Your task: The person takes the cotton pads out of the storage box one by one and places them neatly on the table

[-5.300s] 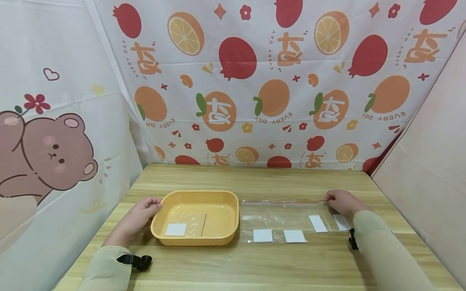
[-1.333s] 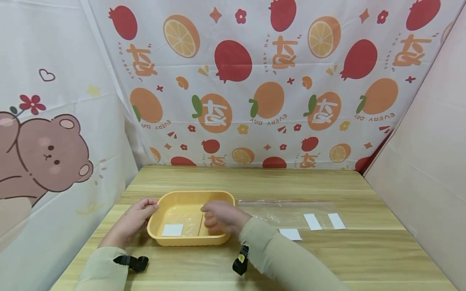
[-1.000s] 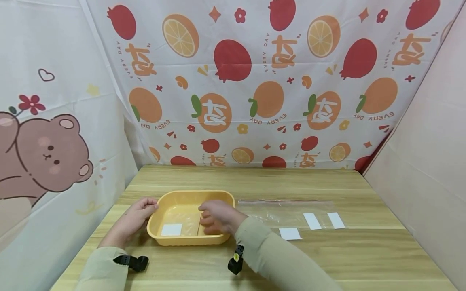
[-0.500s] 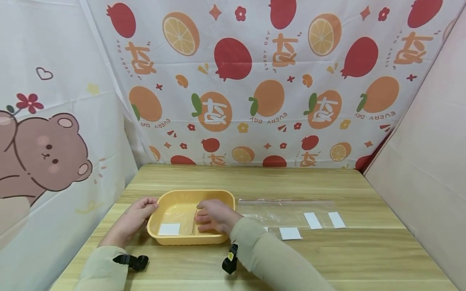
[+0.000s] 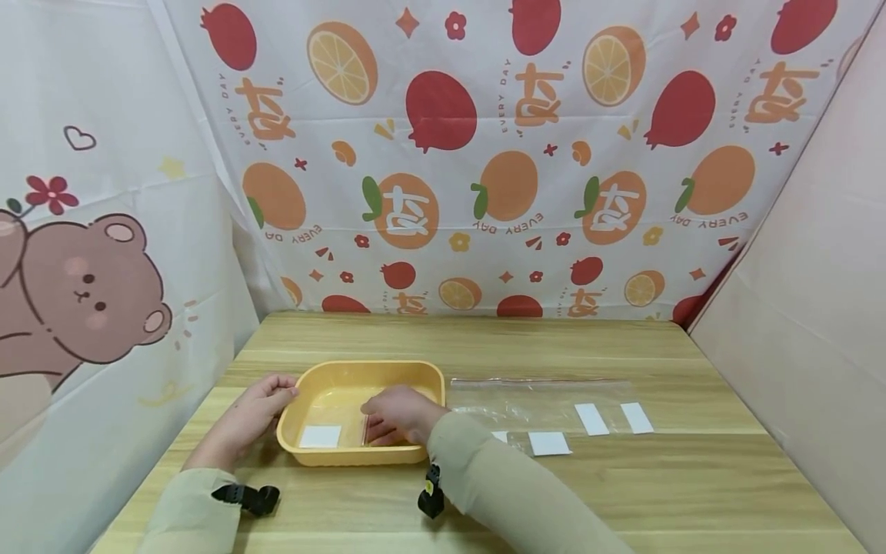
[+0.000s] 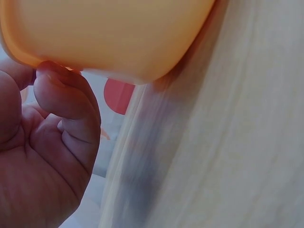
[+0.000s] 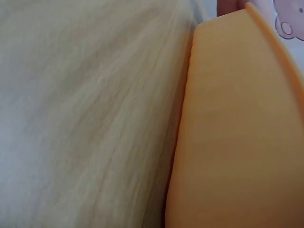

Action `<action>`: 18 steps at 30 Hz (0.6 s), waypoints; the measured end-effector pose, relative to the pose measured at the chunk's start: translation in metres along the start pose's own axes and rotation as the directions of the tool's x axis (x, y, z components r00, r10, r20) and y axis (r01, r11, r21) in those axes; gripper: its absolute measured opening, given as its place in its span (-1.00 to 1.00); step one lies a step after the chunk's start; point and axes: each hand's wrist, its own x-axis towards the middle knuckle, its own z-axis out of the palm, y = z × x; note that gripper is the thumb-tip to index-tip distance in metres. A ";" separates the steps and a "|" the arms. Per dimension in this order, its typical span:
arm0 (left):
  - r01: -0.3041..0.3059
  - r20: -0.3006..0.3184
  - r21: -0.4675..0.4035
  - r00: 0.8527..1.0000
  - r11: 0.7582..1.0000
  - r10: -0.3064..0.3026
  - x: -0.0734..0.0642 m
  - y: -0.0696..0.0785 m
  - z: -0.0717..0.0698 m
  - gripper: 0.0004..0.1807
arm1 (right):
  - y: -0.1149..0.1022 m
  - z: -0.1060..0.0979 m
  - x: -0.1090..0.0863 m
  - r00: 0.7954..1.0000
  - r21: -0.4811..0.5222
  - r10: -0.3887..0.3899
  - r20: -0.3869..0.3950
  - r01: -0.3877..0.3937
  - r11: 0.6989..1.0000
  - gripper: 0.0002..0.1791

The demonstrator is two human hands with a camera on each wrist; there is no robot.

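Note:
My left hand [image 5: 251, 412] pinches the left rim of a yellow plastic basin [image 5: 353, 458]. In the left wrist view, its thumb and finger [image 6: 71, 102] meet at the basin edge [image 6: 109, 38]. Inside the basin lies a clear zip bag with a white label [image 5: 321, 436]. My right hand [image 5: 403, 415] reaches in over the right side, fingers curled at the bag's red zip edge. It appears to grip that edge, though the fingers partly hide the contact. The right wrist view shows only the basin's outer wall [image 7: 232, 133] and the table, not the right hand.
Several clear zip bags [image 5: 526, 400] lie overlapping in a row right of the basin, with white labels [image 5: 550, 443] along their lower part. My right forearm covers some of them. The wooden table [image 5: 484, 342] ends at a patterned cloth behind and cloth walls at the sides.
My right hand has left the bag row at the right and entered the basin. Lately it shifted slightly left, and the bag's zip edge moved left with it. The left hand stays on the rim.

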 end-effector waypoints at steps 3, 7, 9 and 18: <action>-0.001 0.005 -0.012 1.000 1.000 0.001 0.000 -0.001 -0.001 -0.60 | 0.001 0.004 0.001 1.000 -0.066 -0.008 -0.021 0.007 0.998 -0.81; 0.011 -0.005 -0.003 1.000 1.000 -0.011 -0.001 0.000 -0.003 -0.59 | 0.000 0.010 0.001 0.998 -0.134 -0.028 -0.051 0.021 0.991 -0.81; 0.019 -0.011 0.004 1.000 1.000 -0.019 -0.001 0.000 -0.003 -0.59 | -0.001 0.012 0.001 0.997 -0.157 -0.031 -0.069 0.020 0.987 -0.82; 0.010 0.003 0.001 1.000 1.000 -0.010 0.000 0.001 -0.001 -0.62 | -0.002 0.013 -0.001 0.988 -0.188 -0.058 -0.144 0.030 0.982 -0.79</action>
